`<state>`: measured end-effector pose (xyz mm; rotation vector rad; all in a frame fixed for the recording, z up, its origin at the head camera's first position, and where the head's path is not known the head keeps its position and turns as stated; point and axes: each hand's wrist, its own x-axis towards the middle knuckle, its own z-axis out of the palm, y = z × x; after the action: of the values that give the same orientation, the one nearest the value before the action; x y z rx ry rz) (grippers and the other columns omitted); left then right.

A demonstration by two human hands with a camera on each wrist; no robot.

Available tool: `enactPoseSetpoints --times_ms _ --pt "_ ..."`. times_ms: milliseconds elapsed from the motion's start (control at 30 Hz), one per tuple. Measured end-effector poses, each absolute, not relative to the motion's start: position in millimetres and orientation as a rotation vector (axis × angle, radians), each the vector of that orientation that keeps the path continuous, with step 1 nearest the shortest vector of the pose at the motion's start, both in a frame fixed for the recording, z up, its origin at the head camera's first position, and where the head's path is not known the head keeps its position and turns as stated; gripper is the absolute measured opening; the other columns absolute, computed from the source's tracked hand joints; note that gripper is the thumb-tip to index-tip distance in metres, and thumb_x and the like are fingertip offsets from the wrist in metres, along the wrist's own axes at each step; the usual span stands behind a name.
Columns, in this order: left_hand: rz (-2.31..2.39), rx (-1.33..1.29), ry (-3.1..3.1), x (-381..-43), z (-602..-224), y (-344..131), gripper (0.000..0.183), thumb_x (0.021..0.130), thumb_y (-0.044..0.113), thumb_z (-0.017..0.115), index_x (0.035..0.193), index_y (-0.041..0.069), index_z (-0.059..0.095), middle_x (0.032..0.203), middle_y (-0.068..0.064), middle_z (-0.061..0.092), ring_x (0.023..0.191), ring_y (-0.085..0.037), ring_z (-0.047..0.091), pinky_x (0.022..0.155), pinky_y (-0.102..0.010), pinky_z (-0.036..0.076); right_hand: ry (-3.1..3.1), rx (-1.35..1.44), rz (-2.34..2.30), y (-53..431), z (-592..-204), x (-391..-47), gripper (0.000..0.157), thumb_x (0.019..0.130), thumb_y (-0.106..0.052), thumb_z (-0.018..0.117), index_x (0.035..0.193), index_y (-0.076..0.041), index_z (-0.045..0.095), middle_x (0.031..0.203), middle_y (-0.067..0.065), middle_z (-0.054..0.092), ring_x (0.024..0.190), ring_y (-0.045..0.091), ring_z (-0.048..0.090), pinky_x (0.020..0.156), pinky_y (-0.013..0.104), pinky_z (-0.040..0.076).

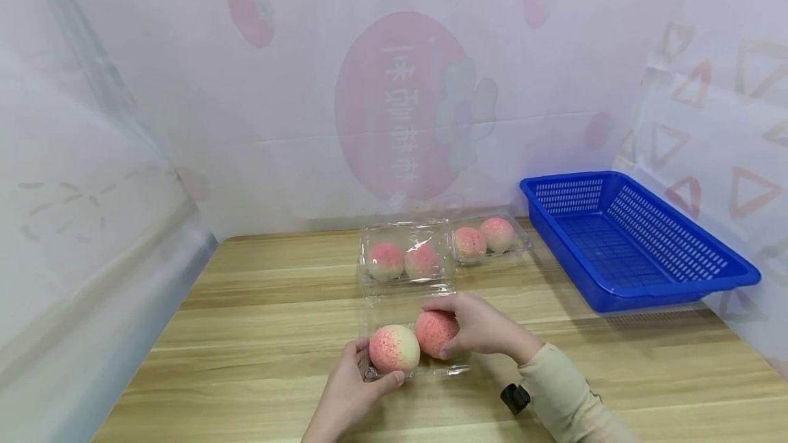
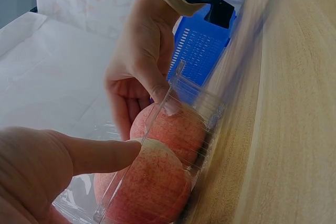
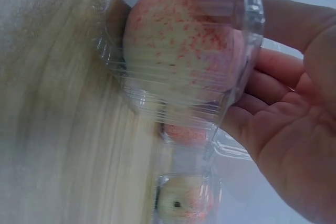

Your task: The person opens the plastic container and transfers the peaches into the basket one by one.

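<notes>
A clear plastic clamshell box (image 1: 425,370) lies open near the front of the table, holding two foam-like toy peaches side by side. My left hand (image 1: 352,388) grips the box at its front left corner, thumb over the front rim beside the left peach (image 1: 395,348), which is pink and cream. In the left wrist view that thumb lies across the box's rim. My right hand (image 1: 480,325) holds the redder right peach (image 1: 436,333) from above, fingers behind it and thumb in front. Through the clear wall, the right wrist view shows the speckled peach (image 3: 178,51) close up.
Behind the open box stand two more clear boxes, a middle one (image 1: 403,232) and a right one (image 1: 524,241), each with two peaches inside. A blue perforated basket (image 1: 591,279) sits at the right. Printed white sheeting (image 1: 283,122) encloses the wooden table (image 1: 258,340) at the back and sides.
</notes>
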<state>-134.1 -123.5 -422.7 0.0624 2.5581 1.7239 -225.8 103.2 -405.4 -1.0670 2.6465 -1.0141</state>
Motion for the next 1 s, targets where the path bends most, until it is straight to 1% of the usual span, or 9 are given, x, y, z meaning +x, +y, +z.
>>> enactPoseSetpoints --times_ms 167,233,500,600,800,1000 --pt "1.739 0.066 2.547 -133.4 -423.1 -123.3 0.082 0.067 0.028 0.078 0.123 -0.011 0.032 0.125 -0.032 0.04 0.117 -0.037 0.039 0.094 -0.045 0.036 2.641 -1.111 -0.942 97.8 -404.6 -226.4 0.073 0.049 -0.008 0.081 0.117 -0.014 0.056 0.097 -0.009 0.059 0.08 0.006 0.054 0.067 0.022 0.048" --pt "1.74 0.066 2.546 -133.1 -423.0 -123.1 0.082 0.067 0.028 0.078 0.123 -0.011 0.032 0.125 -0.033 0.04 0.117 -0.037 0.04 0.093 -0.045 0.037 2.643 -1.121 -0.934 97.0 -404.2 -226.1 0.074 0.048 -0.007 0.081 0.117 -0.014 0.056 0.096 -0.009 0.059 0.079 0.006 0.054 0.065 0.021 0.047" --pt "1.704 0.061 2.572 -132.4 -422.4 -124.4 0.085 0.068 0.031 0.078 0.125 -0.011 0.031 0.125 -0.032 0.04 0.116 -0.037 0.04 0.092 -0.046 0.037 2.675 -1.148 -0.93 96.5 -403.4 -226.6 0.071 0.048 -0.01 0.081 0.115 -0.013 0.058 0.095 -0.008 0.059 0.079 0.005 0.054 0.064 0.021 0.048" --pt "1.703 0.074 2.571 -133.4 -422.4 -124.3 0.084 0.068 0.031 0.078 0.125 -0.01 0.031 0.125 -0.032 0.04 0.117 -0.037 0.04 0.092 -0.046 0.038 2.682 -1.142 -0.921 97.5 -403.7 -227.3 0.068 0.048 -0.012 0.082 0.112 -0.014 0.059 0.093 -0.009 0.059 0.076 0.005 0.054 0.063 0.02 0.048" --pt "1.697 0.06 2.582 -132.8 -423.4 -124.4 0.084 0.069 0.029 0.077 0.125 -0.012 0.03 0.125 -0.033 0.039 0.116 -0.038 0.04 0.091 -0.045 0.038 2.683 -1.148 -0.908 96.2 -405.1 -226.4 0.065 0.049 -0.015 0.083 0.11 -0.015 0.059 0.093 -0.011 0.058 0.077 0.005 0.054 0.064 0.02 0.047" --pt "1.715 0.077 2.567 -135.4 -424.0 -122.2 0.085 0.069 0.029 0.077 0.125 -0.013 0.029 0.125 -0.035 0.037 0.117 -0.039 0.038 0.092 -0.046 0.037 2.71 -1.177 -0.899 97.6 -404.3 -226.3 0.065 0.048 -0.014 0.083 0.108 -0.014 0.059 0.096 -0.007 0.06 0.08 0.005 0.054 0.066 0.02 0.047"
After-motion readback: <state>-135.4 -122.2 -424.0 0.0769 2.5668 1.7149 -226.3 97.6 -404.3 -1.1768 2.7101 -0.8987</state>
